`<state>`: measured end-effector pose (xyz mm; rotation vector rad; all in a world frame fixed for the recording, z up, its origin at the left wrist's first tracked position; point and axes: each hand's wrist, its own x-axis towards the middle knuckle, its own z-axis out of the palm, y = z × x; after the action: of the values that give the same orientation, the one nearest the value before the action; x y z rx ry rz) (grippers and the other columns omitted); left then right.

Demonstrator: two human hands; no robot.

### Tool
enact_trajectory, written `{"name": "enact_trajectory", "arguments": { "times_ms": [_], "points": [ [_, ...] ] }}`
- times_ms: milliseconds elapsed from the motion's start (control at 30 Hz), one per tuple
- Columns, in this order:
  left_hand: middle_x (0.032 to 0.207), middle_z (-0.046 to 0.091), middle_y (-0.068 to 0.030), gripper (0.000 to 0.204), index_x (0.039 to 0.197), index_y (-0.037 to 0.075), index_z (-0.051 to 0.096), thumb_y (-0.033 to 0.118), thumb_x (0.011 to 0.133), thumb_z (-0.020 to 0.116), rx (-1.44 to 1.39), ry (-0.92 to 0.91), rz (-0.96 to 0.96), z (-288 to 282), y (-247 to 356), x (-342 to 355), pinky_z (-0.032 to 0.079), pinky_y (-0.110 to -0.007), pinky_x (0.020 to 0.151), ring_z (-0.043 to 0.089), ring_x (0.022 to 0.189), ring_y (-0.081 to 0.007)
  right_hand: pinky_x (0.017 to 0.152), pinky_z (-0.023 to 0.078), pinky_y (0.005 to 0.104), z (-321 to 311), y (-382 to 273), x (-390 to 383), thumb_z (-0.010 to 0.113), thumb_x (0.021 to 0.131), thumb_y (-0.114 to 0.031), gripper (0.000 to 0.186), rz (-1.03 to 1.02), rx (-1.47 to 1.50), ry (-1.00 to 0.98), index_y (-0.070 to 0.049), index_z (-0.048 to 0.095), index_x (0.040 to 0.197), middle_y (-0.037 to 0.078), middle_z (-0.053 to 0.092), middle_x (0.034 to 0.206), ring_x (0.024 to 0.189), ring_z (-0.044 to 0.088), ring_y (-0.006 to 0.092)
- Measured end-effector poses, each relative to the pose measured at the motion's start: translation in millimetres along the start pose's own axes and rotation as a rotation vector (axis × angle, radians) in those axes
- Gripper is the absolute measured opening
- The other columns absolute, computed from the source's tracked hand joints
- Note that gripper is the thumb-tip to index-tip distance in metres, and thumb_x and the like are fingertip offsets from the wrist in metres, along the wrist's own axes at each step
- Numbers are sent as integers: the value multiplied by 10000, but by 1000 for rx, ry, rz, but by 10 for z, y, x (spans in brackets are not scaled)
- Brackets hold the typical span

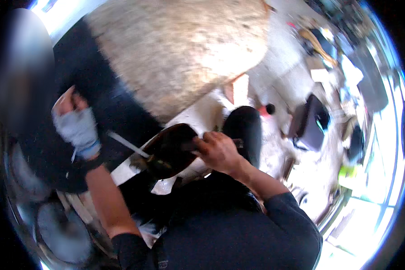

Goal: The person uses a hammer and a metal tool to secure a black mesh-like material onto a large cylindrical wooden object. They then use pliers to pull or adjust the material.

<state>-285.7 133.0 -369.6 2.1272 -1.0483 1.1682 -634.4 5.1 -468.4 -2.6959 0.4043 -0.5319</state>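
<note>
My left hand [76, 120], in a pale fingerless glove, is over a black sheet [117, 105] on the left. Its fingers are curled in, and what they hold, if anything, is hidden. My bare right hand [218, 151] is closed in front of my body, with a dark end of something [238, 143] showing beside it. Against its fingertips is a dark brown, rounded piece [168, 148] that I cannot name. A thin white strip [128, 145] runs from that piece toward the black sheet.
A large tan, rough-surfaced board [180, 49] lies ahead, overlapping the black sheet. To the right are a dark box-like container [308, 123], a red cup-like thing [267, 110] and a brick-like block [238, 89]. Mixed clutter [321, 45] lines the far right. A blurred pale round shape [22, 67] stands far left.
</note>
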Motion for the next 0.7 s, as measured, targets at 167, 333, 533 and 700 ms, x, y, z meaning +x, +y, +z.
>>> {"name": "enact_trajectory", "arguments": {
  "times_ms": [167, 333, 533, 700],
  "points": [
    [1081, 682, -116, 228, 1147, 48, 676, 162, 963, 606, 150, -30, 141, -33, -277, 15, 497, -397, 906, 629, 999, -274, 788, 543, 414, -561, 366, -127, 761, 764, -65, 340, 86, 78, 390, -20, 640, 1079, 130, 663, 1023, 925, 661, 318],
    [1054, 670, -129, 240, 1148, 34, 669, 193, 986, 591, 226, -41, 164, -9, -303, -14, 514, -398, 858, 633, 943, -260, 725, 536, 437, -205, 1784, -921, 631, 913, -167, 174, 988, 97, 704, -6, 637, 980, 217, 660, 893, 846, 654, 372],
    [1062, 689, -162, 241, 1115, -2, 679, 181, 983, 595, 317, -38, 154, 29, -280, 61, 526, -388, 868, 655, 958, -292, 926, 466, 479, 1672, 2984, -2534, 628, 849, -563, 553, 1510, -105, 28, -25, 667, 969, 223, 683, 968, 1085, 591, 389],
    [1101, 688, -174, 245, 1123, -15, 675, 170, 976, 609, 338, -61, 0, -5, -75, 82, 516, -384, 906, 648, 993, -311, 1000, 465, 510, 2012, 3005, -2386, 722, 807, -472, 640, 1775, -22, -209, -65, 549, 1269, 238, 457, 1309, 1241, 466, 419]
  ]
}}
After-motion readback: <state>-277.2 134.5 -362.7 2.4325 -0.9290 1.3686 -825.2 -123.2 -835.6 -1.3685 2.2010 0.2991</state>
